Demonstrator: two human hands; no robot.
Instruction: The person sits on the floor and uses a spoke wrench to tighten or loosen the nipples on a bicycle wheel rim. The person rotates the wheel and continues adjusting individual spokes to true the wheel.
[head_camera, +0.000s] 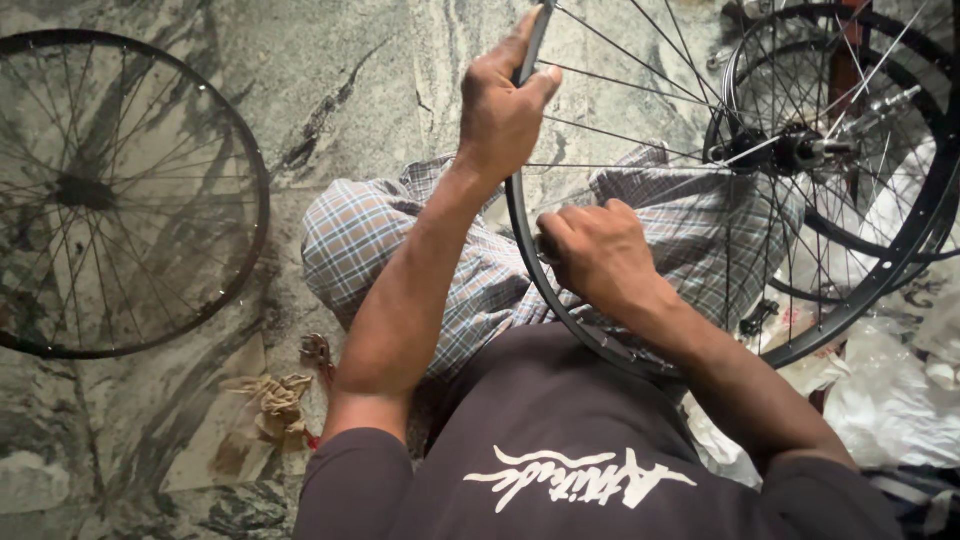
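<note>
Head view, looking down on a seated person; left hand (503, 105) closed around the upper rim of a spoked bicycle wheel (560, 300), fingers wrapped over the black rim, thumb on the near side; right hand (597, 255) curled into a loose fist against the lower rim, something small and pale pinched at the fingers, too hidden to tell what. Wheel stands tilted across the lap, resting over checked cloth (370, 235) covering the knees; hub (795, 150) off to the right, spokes fanning from it. Second wheel (130, 195) lies flat on the stone floor (340, 70) well to the left, apart from both hands; a tangle of tan cord (280, 400) lies on the floor beside the left elbow; crumpled white plastic (885, 400) at lower right.
</note>
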